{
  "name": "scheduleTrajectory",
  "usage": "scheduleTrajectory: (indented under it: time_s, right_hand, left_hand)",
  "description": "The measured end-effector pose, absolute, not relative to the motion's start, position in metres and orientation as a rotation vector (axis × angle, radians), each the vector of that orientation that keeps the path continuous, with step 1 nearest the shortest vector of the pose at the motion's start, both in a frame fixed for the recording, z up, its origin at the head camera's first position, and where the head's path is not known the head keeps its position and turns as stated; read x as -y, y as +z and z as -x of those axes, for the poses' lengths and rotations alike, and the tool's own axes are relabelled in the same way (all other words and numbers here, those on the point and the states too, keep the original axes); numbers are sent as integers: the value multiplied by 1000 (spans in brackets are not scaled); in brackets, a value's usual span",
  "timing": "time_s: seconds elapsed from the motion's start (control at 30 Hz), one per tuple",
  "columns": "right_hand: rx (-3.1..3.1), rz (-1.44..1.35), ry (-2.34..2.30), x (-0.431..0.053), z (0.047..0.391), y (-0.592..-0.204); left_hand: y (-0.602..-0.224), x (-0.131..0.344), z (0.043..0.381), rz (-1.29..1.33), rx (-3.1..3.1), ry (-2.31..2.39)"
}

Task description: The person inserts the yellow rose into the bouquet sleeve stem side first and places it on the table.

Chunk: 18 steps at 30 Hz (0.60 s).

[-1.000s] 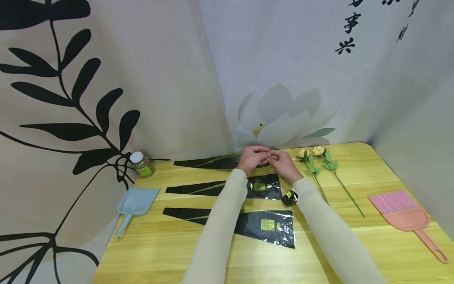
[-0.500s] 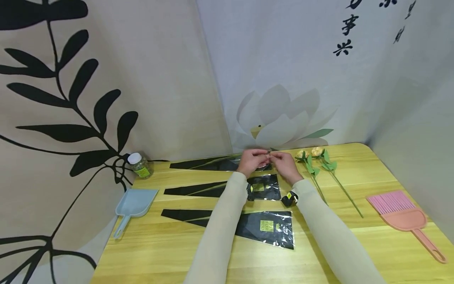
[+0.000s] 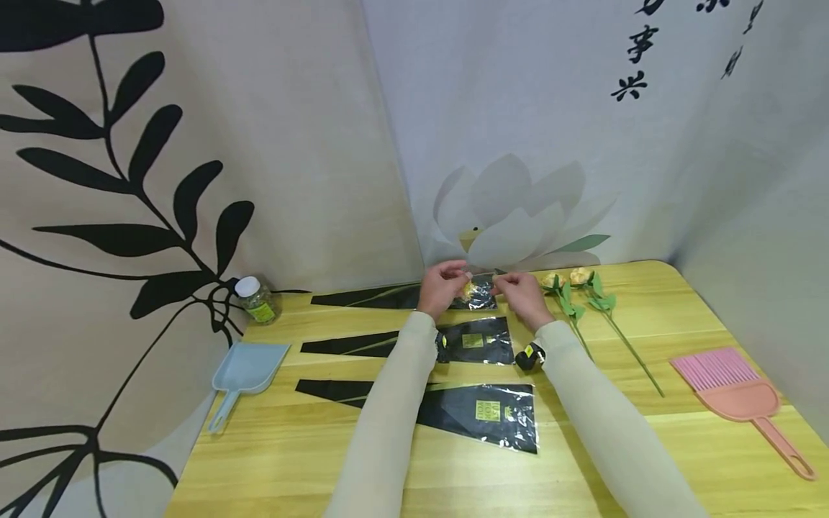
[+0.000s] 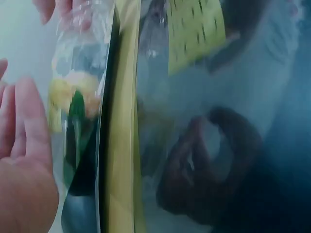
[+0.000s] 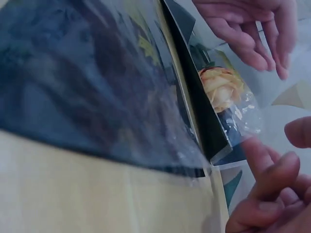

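Observation:
A yellow rose lies inside the clear-fronted black flower sleeve at the back of the table. My left hand is over this sleeve beside the rose; its fingers look loosely extended and grip nothing in the right wrist view. At the sleeve's wide end is my right hand, with a fingertip at the clear edge and the thumb apart in the right wrist view. A second sleeve and a third sleeve lie nearer, each with a thin stem showing along its narrow part.
Two yellow roses on stems lie right of my right hand. A pink dustpan with a comb edge sits at the right, a blue dustpan at the left. Behind the blue one stands a white-lidded jar. A curtain backs the table.
My hands were together over the back sleeve's wide end. The left hand has drawn away to the left, and the rose in the sleeve now shows between them. The right hand has barely moved.

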State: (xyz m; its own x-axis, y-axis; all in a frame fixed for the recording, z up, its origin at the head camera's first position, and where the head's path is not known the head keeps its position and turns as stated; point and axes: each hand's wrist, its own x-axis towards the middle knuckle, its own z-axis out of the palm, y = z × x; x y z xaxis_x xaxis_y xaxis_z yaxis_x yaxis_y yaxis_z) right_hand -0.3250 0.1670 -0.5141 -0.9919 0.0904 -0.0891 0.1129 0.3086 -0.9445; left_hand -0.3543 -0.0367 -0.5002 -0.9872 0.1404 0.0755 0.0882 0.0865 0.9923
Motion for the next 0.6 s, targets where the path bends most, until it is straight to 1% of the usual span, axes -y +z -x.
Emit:
scheduleTrajectory:
  time_s: [0.17, 0.43, 0.6]
  right_hand:
    - [-2544, -239, -1771, -165, 325, -509]
    - [-2565, -265, -1681, -162, 326, -507]
    - [-2560, -266, -1696, -158, 328, -507]
  left_hand:
    - [-501, 58, 357, -280, -2525, 1891]
    - [-505, 82, 353, -354, -2925, 1100]
    - [-509, 86, 352, -335, -2972, 936]
